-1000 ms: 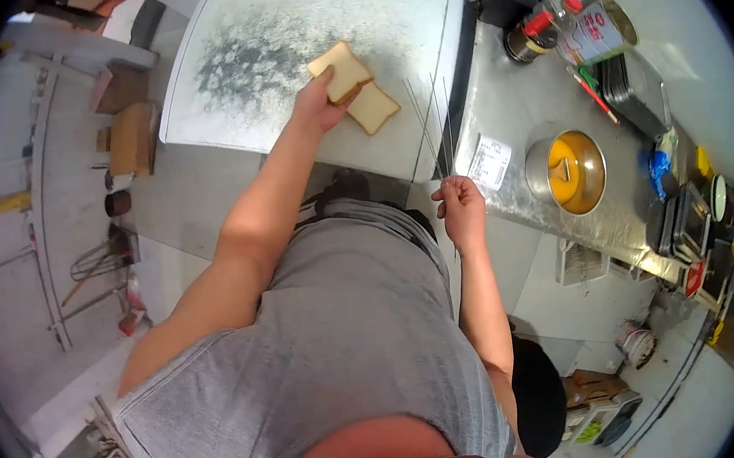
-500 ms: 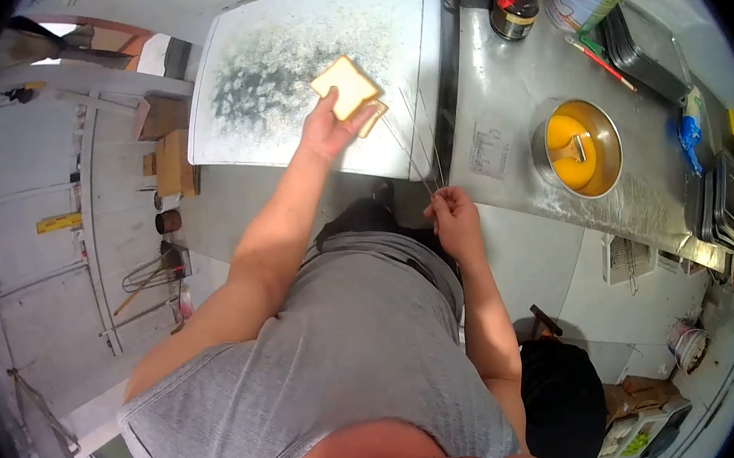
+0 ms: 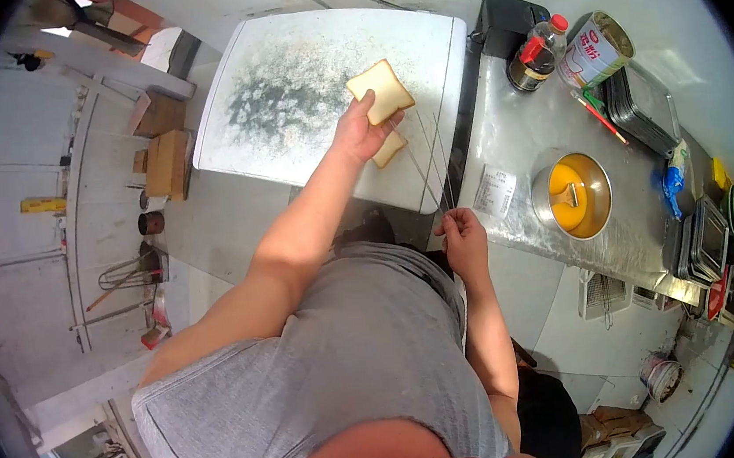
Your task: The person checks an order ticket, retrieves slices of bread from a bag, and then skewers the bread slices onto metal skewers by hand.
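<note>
My left hand [image 3: 359, 132] grips a slice of white bread [image 3: 388, 94] with a browned crust, thumb on top, above a stained white surface [image 3: 296, 139]. A second slice of bread [image 3: 389, 150] shows below its fingers; whether the hand holds it too is unclear. Near my waist, my right hand [image 3: 465, 233] is closed around the lower ends of several thin metal skewers [image 3: 434, 174]. They fan upward toward the bread. Contact between their tips and the slices is too fine to make out.
On the metal counter [image 3: 497, 110] at right stand a steel bowl [image 3: 605, 206] of yellow liquid with a brush [image 3: 565, 196], a red-capped bottle [image 3: 531, 59], a large can [image 3: 595, 52] and dark trays [image 3: 638, 110]. A printed paper [image 3: 495, 191] lies near its edge.
My left hand has moved the upper slice right and farther from me over the white surface. More of the lower slice shows. My right hand keeps hold of the skewers; the camera view has shifted.
</note>
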A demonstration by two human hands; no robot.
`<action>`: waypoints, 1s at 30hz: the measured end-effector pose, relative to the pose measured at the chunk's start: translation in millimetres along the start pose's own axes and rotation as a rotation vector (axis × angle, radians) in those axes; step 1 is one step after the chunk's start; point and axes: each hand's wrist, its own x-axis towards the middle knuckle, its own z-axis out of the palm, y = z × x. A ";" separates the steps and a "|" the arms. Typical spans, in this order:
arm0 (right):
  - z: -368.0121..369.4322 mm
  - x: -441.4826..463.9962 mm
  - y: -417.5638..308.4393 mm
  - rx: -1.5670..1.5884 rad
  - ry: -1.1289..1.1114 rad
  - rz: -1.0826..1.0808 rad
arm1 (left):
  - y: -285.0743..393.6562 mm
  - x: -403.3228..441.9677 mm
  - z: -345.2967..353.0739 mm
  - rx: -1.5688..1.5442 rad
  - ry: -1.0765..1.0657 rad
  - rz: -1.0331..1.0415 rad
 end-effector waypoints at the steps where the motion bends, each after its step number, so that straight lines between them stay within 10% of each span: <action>1: 0.9 0.6 -0.3 0.007 0.006 -0.001 | 1.2 1.3 -0.9 0.003 -0.003 -0.004; 30: 9.0 7.8 -2.2 -0.152 0.053 -0.078 | 13.9 2.3 -4.6 -0.014 0.053 0.002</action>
